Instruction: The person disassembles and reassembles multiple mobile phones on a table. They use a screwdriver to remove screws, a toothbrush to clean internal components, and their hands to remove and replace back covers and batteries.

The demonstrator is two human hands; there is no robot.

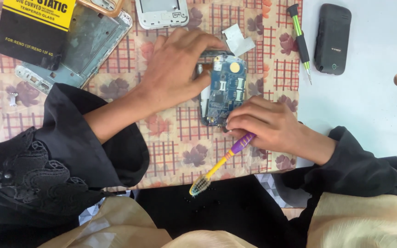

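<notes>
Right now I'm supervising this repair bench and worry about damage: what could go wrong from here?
The right hand grips a toothbrush while its fingertips press the exposed blue circuit board; bare fingers could smudge or stress the components. The left hand steadies the phone from above, so a slip might shift the board. The screwdriver lies near the cloth's edge and could roll.

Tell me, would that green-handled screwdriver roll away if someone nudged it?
Probably: the screwdriver has a round, slim handle and lies loose, half on the patterned cloth. The cloth might slow it. It looks stiff and light, with a thin tip that could bend.
</notes>
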